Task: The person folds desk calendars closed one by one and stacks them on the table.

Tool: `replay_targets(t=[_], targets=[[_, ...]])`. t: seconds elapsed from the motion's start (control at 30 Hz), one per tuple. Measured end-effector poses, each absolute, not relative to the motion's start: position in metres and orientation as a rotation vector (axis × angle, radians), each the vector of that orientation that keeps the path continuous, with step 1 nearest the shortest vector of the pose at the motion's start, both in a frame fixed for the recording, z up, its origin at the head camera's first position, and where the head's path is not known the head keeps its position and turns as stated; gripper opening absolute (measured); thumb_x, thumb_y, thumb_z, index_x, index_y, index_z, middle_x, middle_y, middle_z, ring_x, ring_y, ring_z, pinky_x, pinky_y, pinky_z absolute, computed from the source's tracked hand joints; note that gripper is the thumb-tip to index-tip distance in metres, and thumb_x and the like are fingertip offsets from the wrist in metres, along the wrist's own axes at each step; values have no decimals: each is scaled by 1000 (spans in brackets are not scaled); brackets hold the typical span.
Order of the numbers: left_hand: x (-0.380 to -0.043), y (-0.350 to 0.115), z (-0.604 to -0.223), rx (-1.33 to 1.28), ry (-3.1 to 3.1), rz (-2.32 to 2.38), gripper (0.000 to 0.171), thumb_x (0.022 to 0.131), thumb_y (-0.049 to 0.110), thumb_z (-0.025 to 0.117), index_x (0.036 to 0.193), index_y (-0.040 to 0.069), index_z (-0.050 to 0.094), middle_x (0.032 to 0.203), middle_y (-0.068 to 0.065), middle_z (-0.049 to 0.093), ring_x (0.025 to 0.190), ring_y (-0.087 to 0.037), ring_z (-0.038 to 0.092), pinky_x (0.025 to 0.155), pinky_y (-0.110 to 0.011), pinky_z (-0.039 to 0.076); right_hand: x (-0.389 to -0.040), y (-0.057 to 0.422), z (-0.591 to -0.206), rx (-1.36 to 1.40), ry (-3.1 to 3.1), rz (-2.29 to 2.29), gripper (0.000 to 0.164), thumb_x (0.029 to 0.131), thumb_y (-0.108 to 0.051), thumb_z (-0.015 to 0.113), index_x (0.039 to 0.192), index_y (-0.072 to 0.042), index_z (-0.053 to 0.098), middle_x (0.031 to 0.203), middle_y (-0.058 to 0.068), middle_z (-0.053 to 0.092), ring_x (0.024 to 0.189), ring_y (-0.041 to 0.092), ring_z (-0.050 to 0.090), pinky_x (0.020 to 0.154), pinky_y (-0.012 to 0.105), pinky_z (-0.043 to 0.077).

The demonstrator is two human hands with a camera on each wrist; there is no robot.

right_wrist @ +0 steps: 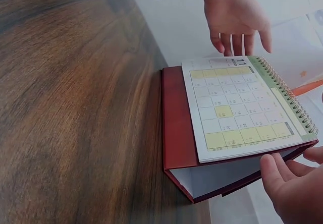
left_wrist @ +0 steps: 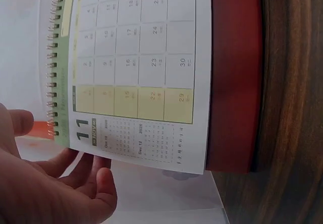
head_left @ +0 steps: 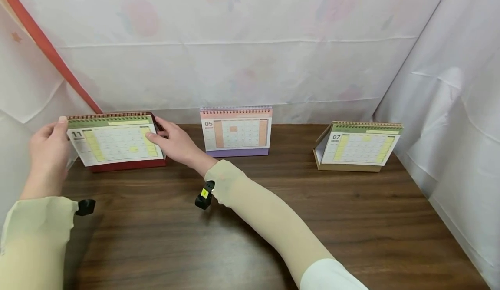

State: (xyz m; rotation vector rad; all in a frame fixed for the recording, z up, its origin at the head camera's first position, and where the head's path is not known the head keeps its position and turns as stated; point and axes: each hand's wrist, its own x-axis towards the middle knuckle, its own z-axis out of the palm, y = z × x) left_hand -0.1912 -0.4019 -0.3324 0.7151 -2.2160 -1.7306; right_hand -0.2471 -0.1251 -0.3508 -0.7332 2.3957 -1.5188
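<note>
Left hand [head_left: 47, 151] lies relaxed, fingers loose, at one edge of the red-based calendar [head_left: 117, 141]; right hand [head_left: 178, 145] straddles the opposite edge, though whether it grips, I cannot tell. The calendar stands at the table's [head_left: 172, 246] back left, page facing the person, long axis running left to right.

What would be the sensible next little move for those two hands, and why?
Probably ease the left hand and right hand outward, away from the calendar showing 11. Its red base appears to rest on the table, it stands propped like a tent, and the hands are at its opposite ends.
</note>
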Motion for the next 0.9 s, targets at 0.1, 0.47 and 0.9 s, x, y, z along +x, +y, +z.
replay_targets(t=[0.1,0.47,0.9], targets=[[-193,-403,-333,710,-2181,-1762,76,96,60,50,156,18,33,138,5,44,135,-10,30,114,-26,19,-249,-126,-350,-726,2390,-1531,62,102,-45,54,157,-30,32,152,-13,38,122,1,52,96,21,43],[-202,-402,-336,707,-2008,-1892,64,94,58,59,148,26,45,131,15,45,137,-8,26,116,-27,15,-250,-125,-351,-720,2312,-1624,59,101,-43,56,155,-35,34,153,-13,37,117,2,54,92,22,46],[-200,-403,-330,690,-1929,-1965,55,94,58,58,139,28,51,139,12,41,138,-4,20,116,-25,3,-251,-125,-349,-775,2213,-1785,57,104,-39,52,156,-35,30,154,-14,35,134,3,41,101,24,41]])
